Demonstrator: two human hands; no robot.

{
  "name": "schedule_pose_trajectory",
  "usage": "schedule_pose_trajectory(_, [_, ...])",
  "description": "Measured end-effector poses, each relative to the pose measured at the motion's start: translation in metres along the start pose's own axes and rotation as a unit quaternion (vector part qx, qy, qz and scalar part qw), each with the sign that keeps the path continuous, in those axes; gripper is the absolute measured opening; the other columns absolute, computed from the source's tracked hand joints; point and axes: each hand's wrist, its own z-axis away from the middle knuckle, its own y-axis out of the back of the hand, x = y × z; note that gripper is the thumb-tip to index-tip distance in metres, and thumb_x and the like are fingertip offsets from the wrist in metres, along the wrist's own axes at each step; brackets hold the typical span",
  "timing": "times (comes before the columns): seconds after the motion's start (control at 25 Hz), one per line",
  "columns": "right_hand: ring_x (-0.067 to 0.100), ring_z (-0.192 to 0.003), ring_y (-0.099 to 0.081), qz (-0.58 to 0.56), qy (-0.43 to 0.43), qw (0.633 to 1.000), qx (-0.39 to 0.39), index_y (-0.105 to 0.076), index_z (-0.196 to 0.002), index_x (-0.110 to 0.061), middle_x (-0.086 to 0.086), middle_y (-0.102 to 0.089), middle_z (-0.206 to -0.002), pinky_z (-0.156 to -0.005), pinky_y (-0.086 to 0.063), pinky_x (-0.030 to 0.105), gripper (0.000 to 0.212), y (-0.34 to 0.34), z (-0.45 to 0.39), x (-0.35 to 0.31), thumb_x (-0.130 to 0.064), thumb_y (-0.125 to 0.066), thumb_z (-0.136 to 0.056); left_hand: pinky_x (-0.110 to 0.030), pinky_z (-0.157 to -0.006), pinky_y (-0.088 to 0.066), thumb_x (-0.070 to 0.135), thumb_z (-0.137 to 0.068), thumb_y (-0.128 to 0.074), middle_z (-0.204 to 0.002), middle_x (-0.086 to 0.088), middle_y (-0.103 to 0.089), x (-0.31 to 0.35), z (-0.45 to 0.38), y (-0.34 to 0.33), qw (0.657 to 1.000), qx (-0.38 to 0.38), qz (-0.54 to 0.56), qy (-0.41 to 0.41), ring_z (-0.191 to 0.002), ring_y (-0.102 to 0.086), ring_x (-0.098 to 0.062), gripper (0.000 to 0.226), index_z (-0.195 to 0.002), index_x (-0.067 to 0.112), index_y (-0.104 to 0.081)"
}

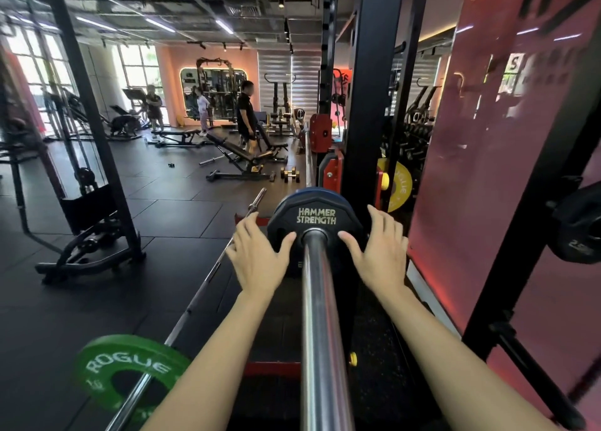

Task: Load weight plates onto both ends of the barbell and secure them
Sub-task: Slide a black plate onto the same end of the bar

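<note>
A chrome barbell sleeve runs from the bottom of the view away from me. A black plate marked HAMMER STRENGTH sits on the sleeve, with a blue plate's rim showing just behind it. My left hand lies flat on the black plate's left face, fingers spread, thumb near the sleeve. My right hand presses flat on the plate's right side in the same way. Neither hand wraps around anything. No collar is in view.
A black rack upright stands right behind the plates. A second barbell with a green ROGUE plate lies on the floor at left. A yellow plate and a black plate hang at right. Benches and people stand far back.
</note>
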Motion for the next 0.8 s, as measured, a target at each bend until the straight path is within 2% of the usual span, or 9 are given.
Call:
schedule_pose_trajectory(0.08, [0.028, -0.124, -0.043, -0.016, 0.010, 1.000, 0.014, -0.041, -0.143, -0.016, 0.007, -0.050, -0.137, -0.098, -0.043, 0.050, 0.074, 0.015, 0.015, 0.005, -0.064, -0.052, -0.089, -0.052, -0.099, -0.037, 0.065, -0.083, -0.062, -0.136, -0.008, -0.049, -0.007, 0.013, 0.016, 1.000, 0.001, 0.016, 0.001, -0.124, -0.048, -0.028, 0.080, -0.140, 0.013, -0.040])
schedule_pose_trajectory(0.2, [0.027, -0.121, -0.044, -0.022, 0.019, 1.000, -0.008, -0.041, -0.144, -0.019, 0.006, -0.050, -0.135, -0.097, -0.044, 0.049, 0.071, 0.042, 0.040, 0.001, -0.063, -0.051, -0.089, -0.051, -0.101, -0.035, 0.057, -0.083, -0.067, -0.137, -0.005, -0.049, -0.006, 0.038, 0.050, 0.999, -0.011, 0.043, 0.012, -0.126, -0.046, -0.026, 0.074, -0.140, 0.017, -0.042])
schedule_pose_trajectory(0.36, [0.025, -0.121, -0.044, -0.051, 0.028, 0.998, -0.019, -0.041, -0.145, -0.022, 0.005, -0.050, -0.135, -0.098, -0.044, 0.044, 0.068, 0.089, 0.084, -0.023, -0.061, -0.051, -0.090, -0.050, -0.107, -0.034, 0.055, -0.085, -0.064, -0.135, 0.001, -0.049, 0.011, 0.082, 0.107, 0.997, -0.023, 0.071, -0.020, -0.125, -0.044, -0.022, 0.064, -0.137, 0.024, -0.044])
schedule_pose_trajectory(0.68, [0.023, -0.118, -0.046, -0.052, 0.035, 0.998, -0.027, -0.041, -0.144, -0.022, 0.002, -0.054, -0.131, -0.096, -0.045, 0.042, 0.063, 0.181, 0.172, -0.036, -0.056, -0.051, -0.093, -0.040, -0.098, -0.032, 0.057, -0.082, -0.051, -0.128, 0.007, -0.053, 0.042, 0.171, 0.198, 0.995, -0.028, 0.073, -0.058, -0.121, -0.043, -0.016, 0.056, -0.131, 0.029, -0.049])
schedule_pose_trajectory(0.8, [0.022, -0.117, -0.047, -0.053, 0.045, 0.997, -0.023, -0.041, -0.144, -0.023, 0.001, -0.054, -0.131, -0.095, -0.045, 0.040, 0.061, 0.211, 0.185, -0.031, -0.055, -0.051, -0.093, -0.043, -0.098, -0.035, 0.056, -0.083, -0.046, -0.126, 0.008, -0.054, 0.063, 0.192, 0.221, 0.996, -0.006, 0.046, -0.080, -0.117, -0.044, -0.017, 0.056, -0.130, 0.027, -0.051])
